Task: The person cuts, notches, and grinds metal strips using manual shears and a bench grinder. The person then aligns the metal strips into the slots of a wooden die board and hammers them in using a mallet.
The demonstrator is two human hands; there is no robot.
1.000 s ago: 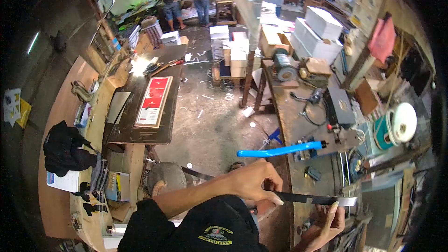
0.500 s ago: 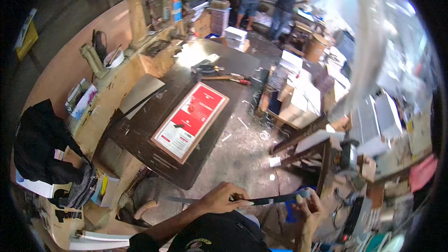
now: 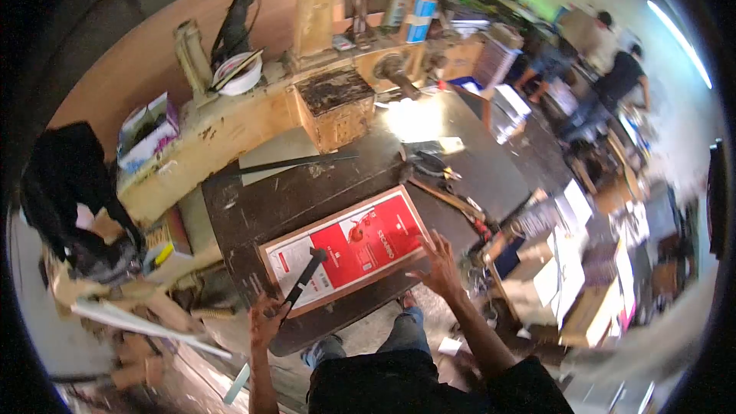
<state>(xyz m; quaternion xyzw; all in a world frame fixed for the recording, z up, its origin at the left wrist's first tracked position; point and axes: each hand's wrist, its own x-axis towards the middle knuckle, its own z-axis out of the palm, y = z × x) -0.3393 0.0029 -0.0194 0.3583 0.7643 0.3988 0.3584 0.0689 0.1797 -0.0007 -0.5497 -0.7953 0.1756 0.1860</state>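
A flat board (image 3: 264, 257) with a red and white printed sheet (image 3: 379, 234) lies on the dark table. A dark strip (image 3: 303, 284) slants over the white part of the sheet. Its lower end is at the fingers of my left hand (image 3: 265, 323), which looks closed on it by the board's near left corner. At the strip's upper end is a small dark piece (image 3: 317, 254); whether the two are joined I cannot tell. My right hand (image 3: 441, 267), fingers spread and holding nothing, is at the board's right edge.
Pliers (image 3: 433, 165) and a wooden-handled hammer (image 3: 445, 195) lie behind the board on the table (image 3: 491, 176). A wooden block (image 3: 333, 111) stands at the back, beside a ledge with a white bowl (image 3: 238, 73). Cartons (image 3: 537, 276) stand to the right. Two people work far back.
My view has turned toward the table. The strip, stretched between both hands before, is now at my left hand over the board. My right hand has let go and opened.
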